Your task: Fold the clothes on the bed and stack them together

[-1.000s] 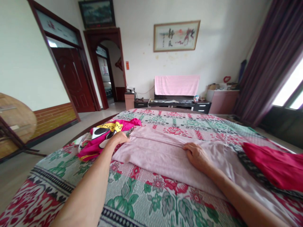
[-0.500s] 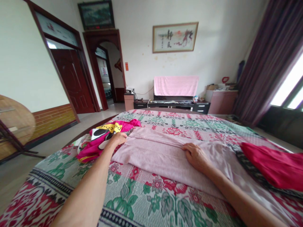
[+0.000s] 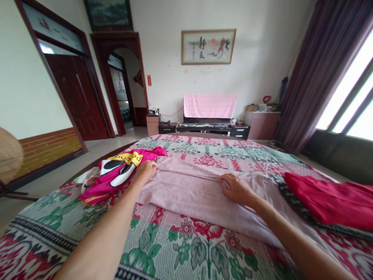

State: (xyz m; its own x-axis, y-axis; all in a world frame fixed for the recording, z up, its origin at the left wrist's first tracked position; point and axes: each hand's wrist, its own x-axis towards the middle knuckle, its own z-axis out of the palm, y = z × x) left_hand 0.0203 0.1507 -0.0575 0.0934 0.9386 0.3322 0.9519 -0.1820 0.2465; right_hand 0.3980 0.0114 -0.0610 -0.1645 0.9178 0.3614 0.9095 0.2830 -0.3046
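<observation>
A long pale pink garment (image 3: 186, 186), its kind hard to make out, lies stretched sideways across the flowered cloth (image 3: 163, 241). At its left end, my left hand (image 3: 146, 170) is closed with the fabric corner pinched between thumb and fingers. My right hand (image 3: 235, 189) rests on the upper part, its bent fingers closed on a ridge of the same fabric. Small creases run between the two hands. Just left of my left hand sits a crumpled magenta piece of clothing (image 3: 112, 182) with yellow and white print.
Folded red fabric (image 3: 335, 200) lies on a black patterned cloth at the right. Beyond the table stand a low black cabinet (image 3: 198, 129) and a screen covered by a pink towel (image 3: 210, 105). A round wooden board (image 3: 10, 155) leans at the far left.
The view has swung slightly to the right, so the room sits further left. Both hands keep their hold on the pale pink garment, which lies almost the same.
</observation>
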